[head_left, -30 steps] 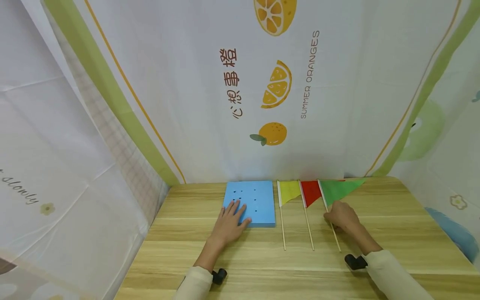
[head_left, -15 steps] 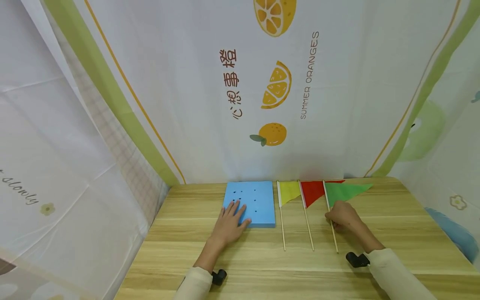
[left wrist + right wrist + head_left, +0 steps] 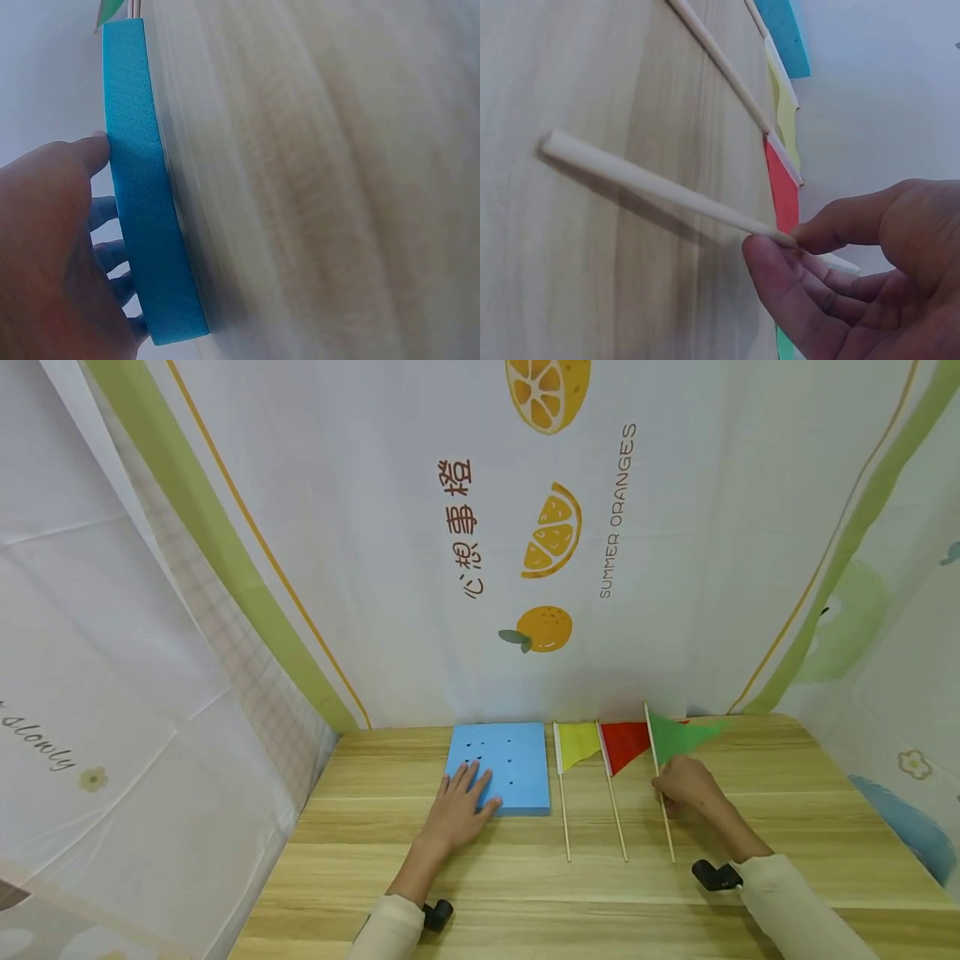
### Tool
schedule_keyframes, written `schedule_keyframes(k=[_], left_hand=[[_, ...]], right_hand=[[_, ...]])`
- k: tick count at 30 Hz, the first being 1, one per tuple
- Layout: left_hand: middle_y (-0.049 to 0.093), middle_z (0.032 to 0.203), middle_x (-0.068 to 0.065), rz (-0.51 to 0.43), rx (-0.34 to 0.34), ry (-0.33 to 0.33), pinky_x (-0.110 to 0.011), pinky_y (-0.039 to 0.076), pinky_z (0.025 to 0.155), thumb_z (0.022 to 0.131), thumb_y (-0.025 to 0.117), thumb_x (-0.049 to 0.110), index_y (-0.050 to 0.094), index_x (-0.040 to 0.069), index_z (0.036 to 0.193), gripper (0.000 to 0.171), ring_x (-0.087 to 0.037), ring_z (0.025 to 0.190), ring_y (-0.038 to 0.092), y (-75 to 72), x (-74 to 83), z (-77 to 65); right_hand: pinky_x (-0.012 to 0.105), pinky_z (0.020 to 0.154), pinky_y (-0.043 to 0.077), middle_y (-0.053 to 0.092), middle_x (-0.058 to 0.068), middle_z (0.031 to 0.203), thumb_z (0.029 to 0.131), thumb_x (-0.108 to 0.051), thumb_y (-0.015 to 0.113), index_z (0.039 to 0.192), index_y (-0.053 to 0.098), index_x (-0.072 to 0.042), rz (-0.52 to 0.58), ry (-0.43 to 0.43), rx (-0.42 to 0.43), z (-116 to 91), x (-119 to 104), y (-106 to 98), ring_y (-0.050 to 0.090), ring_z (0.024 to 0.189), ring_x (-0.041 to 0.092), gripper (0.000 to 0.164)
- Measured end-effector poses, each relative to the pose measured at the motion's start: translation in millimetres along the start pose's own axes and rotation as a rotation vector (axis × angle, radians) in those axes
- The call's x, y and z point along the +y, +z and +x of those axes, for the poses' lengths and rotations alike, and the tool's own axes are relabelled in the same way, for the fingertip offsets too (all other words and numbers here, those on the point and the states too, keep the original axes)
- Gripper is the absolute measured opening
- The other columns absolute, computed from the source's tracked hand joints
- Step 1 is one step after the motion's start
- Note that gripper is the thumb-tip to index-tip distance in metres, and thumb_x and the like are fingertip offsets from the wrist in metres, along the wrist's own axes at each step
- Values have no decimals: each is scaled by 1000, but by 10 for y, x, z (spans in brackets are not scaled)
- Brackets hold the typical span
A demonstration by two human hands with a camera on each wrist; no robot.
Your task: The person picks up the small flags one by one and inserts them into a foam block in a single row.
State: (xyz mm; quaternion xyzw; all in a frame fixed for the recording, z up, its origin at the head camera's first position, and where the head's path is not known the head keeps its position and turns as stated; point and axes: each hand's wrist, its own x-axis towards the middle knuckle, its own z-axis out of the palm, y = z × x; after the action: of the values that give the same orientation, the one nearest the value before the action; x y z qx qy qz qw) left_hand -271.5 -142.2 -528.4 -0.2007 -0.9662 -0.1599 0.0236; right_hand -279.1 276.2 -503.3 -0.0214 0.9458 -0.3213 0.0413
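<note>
My left hand [image 3: 455, 810] rests with spread fingers on top of a blue foam block [image 3: 528, 777] dotted with small holes. In the left wrist view the thumb touches the upper edge of the block [image 3: 139, 180]. My right hand [image 3: 690, 787] pinches the wooden stick of a green pennant flag [image 3: 675, 737] between thumb and forefinger. In the right wrist view the stick [image 3: 660, 186] slants just above the table, casting a shadow. Left of it lie a red flag [image 3: 622, 747] and a yellow flag [image 3: 576, 746]; the green flag covers part of the red one.
Everything lies on a wood-grain table [image 3: 360, 860]. A white curtain [image 3: 375, 568] printed with oranges hangs behind its back edge. Black camera mounts [image 3: 716, 877] sit at both wrists.
The green flag's stick has shifted slightly right and straightened, then its top end has risen off the table in my right hand. My left hand and the block stay put.
</note>
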Motion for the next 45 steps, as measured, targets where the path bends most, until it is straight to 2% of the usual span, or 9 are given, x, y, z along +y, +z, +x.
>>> schedule_keyframes(k=[4, 7, 12, 16, 21, 26, 31, 36, 45], left_hand=[[32, 173, -21, -1, -2, -2, -65, 21, 131, 111, 52, 46, 45, 9, 163, 65, -44, 163, 26, 5, -5, -2], [32, 173, -21, -10, 3, -2, -65, 21, 131, 111, 52, 46, 45, 9, 163, 64, -44, 162, 26, 18, -13, -1], [31, 174, -20, -14, 4, -6, -65, 19, 132, 112, 51, 47, 45, 10, 163, 64, -43, 163, 25, 34, -24, 8], [30, 174, -19, -17, 3, -7, -64, 19, 132, 111, 51, 47, 44, 11, 164, 64, -43, 163, 24, 30, -21, 8], [30, 174, -19, -22, 2, -5, -65, 18, 132, 111, 52, 47, 44, 10, 164, 65, -43, 164, 24, 32, -24, 3], [31, 174, -20, -23, 8, -2, -65, 19, 132, 111, 52, 47, 44, 10, 164, 65, -43, 163, 24, 37, -27, 2], [30, 175, -18, -26, -3, -11, -64, 18, 133, 111, 51, 48, 43, 11, 164, 65, -42, 164, 23, 40, -30, 4], [29, 175, -18, -24, -7, -13, -63, 18, 133, 111, 51, 49, 43, 12, 164, 65, -42, 164, 23, 28, -23, 7], [30, 175, -18, -20, -4, -7, -63, 18, 133, 111, 51, 48, 44, 11, 164, 65, -42, 164, 23, 24, -27, 6]], right_hand=[[29, 50, 48, 65, 5, 53, 90, -7, 60, 59, 63, -5, 43, -8, 17, 5, -6, -9, 66, 48, 19, 31], [31, 52, 54, 65, 6, 57, 92, -6, 59, 60, 57, -9, 71, -1, 30, 4, -32, -20, 67, 52, 20, 32], [32, 55, 55, 60, 5, 58, 93, -5, 59, 61, 47, -15, 68, -16, 62, -7, -96, -47, 69, 56, 20, 37], [32, 56, 53, 62, 7, 59, 96, -5, 59, 61, 46, -15, 71, -34, 76, -19, -150, -80, 71, 59, 21, 39], [33, 59, 59, 67, 10, 64, 98, -5, 57, 63, 44, -15, 91, -52, 81, -17, -192, -110, 74, 63, 21, 39], [35, 61, 62, 71, 10, 69, 99, -5, 58, 68, 57, -6, 96, -63, 100, -4, -230, -145, 77, 65, 24, 31], [35, 61, 60, 74, 11, 73, 99, -7, 60, 84, 70, 4, 71, -66, 126, 10, -263, -178, 76, 66, 23, 21], [33, 59, 57, 74, 12, 76, 100, -9, 62, 93, 68, 7, 57, -71, 148, 12, -290, -210, 76, 67, 24, 18], [31, 57, 52, 73, 9, 72, 102, -11, 64, 95, 65, 6, 45, -102, 182, 12, -373, -224, 71, 63, 19, 18]])
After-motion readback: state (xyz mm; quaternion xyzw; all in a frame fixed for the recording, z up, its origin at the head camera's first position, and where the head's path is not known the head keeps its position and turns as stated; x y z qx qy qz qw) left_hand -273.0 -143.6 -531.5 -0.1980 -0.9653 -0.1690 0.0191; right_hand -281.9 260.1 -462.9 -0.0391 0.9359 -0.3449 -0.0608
